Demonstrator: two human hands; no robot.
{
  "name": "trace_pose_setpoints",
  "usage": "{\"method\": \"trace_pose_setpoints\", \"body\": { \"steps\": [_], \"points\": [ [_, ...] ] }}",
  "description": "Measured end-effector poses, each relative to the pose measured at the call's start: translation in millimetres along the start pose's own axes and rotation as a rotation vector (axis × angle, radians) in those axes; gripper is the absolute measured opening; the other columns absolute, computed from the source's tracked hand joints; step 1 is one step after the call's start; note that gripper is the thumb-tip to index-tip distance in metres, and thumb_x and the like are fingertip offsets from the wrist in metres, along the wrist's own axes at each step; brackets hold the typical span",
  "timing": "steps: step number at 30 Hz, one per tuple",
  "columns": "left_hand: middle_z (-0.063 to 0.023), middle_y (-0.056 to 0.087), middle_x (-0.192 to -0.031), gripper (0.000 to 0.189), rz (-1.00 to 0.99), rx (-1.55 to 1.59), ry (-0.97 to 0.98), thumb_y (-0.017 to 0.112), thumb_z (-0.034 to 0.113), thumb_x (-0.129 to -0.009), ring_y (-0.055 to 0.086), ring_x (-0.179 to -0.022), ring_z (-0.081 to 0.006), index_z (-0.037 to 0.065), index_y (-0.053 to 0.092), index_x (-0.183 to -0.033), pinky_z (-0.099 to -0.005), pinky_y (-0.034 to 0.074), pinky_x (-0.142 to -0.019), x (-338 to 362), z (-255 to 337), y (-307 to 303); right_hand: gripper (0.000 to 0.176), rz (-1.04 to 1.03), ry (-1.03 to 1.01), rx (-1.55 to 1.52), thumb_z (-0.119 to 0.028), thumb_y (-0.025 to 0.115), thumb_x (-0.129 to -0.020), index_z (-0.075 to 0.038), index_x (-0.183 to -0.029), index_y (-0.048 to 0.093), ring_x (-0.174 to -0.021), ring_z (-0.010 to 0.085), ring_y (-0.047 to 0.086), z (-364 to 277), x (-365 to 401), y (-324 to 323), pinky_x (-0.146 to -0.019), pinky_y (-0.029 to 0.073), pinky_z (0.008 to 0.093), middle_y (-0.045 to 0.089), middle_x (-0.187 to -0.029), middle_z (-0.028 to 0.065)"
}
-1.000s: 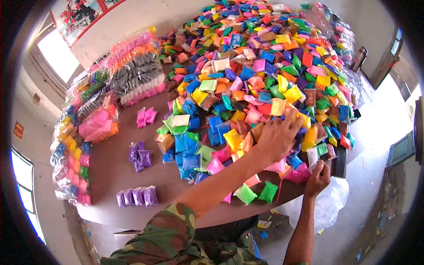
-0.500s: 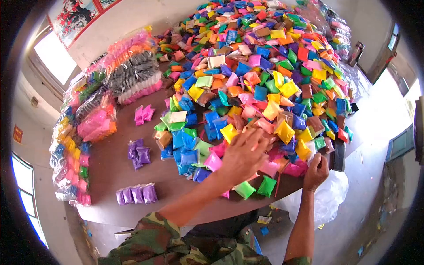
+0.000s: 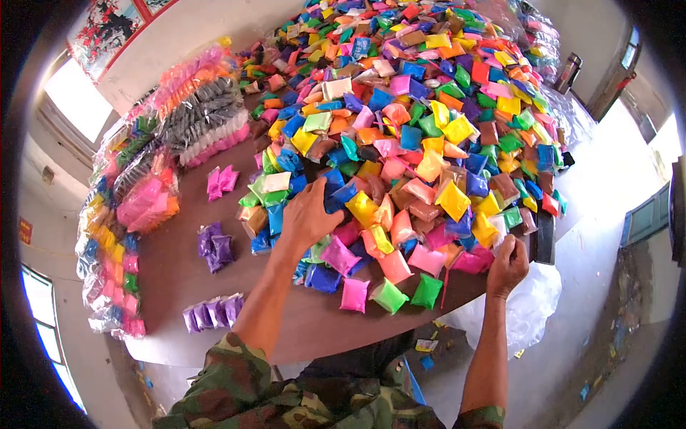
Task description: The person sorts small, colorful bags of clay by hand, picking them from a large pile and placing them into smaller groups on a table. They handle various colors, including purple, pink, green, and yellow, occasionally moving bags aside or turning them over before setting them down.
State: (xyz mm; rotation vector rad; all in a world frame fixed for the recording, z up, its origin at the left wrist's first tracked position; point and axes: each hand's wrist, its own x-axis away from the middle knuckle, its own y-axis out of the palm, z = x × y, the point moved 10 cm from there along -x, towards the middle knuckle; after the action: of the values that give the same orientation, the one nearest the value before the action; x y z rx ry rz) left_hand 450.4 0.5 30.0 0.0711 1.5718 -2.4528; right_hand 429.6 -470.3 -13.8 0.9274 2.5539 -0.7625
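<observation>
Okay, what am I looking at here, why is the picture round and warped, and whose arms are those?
One camera sits on a person's head, looking forward and down through a wide lens, so the edges bend. The arms are the wearer's own. On the brown table lies a big heap of small coloured packets, with purple packets set apart and plastic-wrapped bundles at the far left. The left hand rests on the heap's near side; whether it grips a packet is unclear. The right hand is a closed fist at the table's edge.
</observation>
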Motion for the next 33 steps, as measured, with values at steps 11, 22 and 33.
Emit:
{"method": "trace_pose_setpoints", "body": {
  "steps": [11,22,33],
  "points": [
    [-0.0255,0.062,-0.135,0.095,0.044,0.178,0.013,0.084,0.027,-0.069,0.063,-0.123,-0.0423,0.005,0.044,-0.152,-0.0458,0.052,-0.106,-6,-18,13,0.022,0.020,-0.004,-0.041,-0.016,0.063,-0.104,0.003,-0.097,0.071,-0.074,0.0153,0.063,5,0,0,-0.070,0.054,0.0357,0.071,-0.083,0.0077],
    [-0.0224,0.068,-0.130,0.071,0.268,0.559,0.191,0.081,0.016,-0.079,0.067,-0.120,-0.0360,0.002,0.056,-0.143,-0.0427,0.053,-0.105,-41,51,30,0.025,-0.005,0.003,0.001,-0.019,0.060,-0.105,0.003,-0.098,0.070,-0.073,0.0193,0.062,7,-1,2,-0.071,0.052,0.0376,0.069,-0.081,0.0114],
    [-0.0173,0.071,-0.115,0.029,0.215,0.502,0.558,0.068,0.009,-0.095,0.068,-0.109,-0.0394,0.001,0.066,-0.123,-0.0458,0.056,-0.096,-6,148,31,0.028,-0.046,0.034,0.019,-0.021,0.060,-0.107,0.004,-0.102,0.071,-0.078,0.0204,0.065,18,-2,3,-0.073,0.053,0.0373,0.072,-0.087,0.0122]
  ]
}}
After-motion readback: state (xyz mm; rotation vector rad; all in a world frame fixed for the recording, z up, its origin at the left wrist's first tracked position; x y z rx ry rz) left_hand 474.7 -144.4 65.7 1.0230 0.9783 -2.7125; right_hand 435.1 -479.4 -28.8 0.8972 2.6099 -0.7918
